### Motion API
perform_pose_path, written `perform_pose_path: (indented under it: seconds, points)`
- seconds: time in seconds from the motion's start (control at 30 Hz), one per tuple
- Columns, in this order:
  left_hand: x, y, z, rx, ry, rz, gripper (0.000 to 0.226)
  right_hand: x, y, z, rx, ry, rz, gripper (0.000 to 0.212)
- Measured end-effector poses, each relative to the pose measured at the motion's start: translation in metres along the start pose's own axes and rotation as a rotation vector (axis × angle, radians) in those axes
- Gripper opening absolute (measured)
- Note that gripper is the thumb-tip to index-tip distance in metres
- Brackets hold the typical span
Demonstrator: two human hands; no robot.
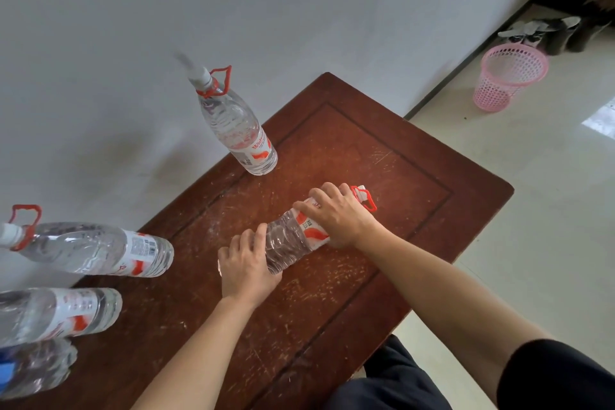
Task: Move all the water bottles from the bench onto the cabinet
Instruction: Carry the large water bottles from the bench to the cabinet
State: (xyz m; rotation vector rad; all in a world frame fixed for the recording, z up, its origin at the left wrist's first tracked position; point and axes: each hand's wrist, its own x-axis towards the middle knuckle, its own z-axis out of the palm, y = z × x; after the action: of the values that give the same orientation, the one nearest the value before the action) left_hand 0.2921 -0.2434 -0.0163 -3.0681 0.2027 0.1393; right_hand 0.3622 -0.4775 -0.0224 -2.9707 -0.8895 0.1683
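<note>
The wooden counter [416,183] is red-brown with a framed inset panel, its top scuffed with pale scratches. Its far-left edge runs along a grey-white wall [299,3]. Its right and near edges meet a pale tiled floor [532,210].

5 clear water bottles with red-and-white labels are in view. 1 upright bottle [238,130] stands near the far-left edge, close to the wall, with a red carry handle at its neck. 3 more, the first left bottle [96,248], the second left bottle [56,313] and the third left bottle [33,366], stand in a row along the left edge, and their tops run out of view.

The held bottle [293,240] lies on its side over the middle of the counter, its red-handled neck pointing far right. I cannot tell if it touches the wood. The left hand [248,263] curls its fingers around the base end. The right hand [336,216] clasps the labelled upper body just below the neck.

Scratched wood runs from the held bottle to the right edge and back to the far corner. The upright bottle stands well apart from the hands.

On the floor at far right sits a pink mesh waste basket [511,76], with dark shoes [549,33] behind it along a dark skirting.
</note>
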Motion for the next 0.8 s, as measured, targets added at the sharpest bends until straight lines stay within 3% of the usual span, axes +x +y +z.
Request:
perform_pose_path:
  seconds: [0.27,0.47,0.8]
  points:
    - [-0.036,0.005,-0.01,-0.046,0.102,0.233,0.103,-0.085,-0.042,0.003,0.014,0.081,0.24,0.092]
    - [-0.069,0.032,-0.031,-0.135,0.335,0.495,0.075,-0.187,-0.091,-0.033,-0.069,0.255,0.505,0.065]
    - [-0.178,0.195,-0.113,-0.255,0.421,1.022,0.09,-0.436,-0.176,-0.09,-0.257,0.398,1.112,0.097]
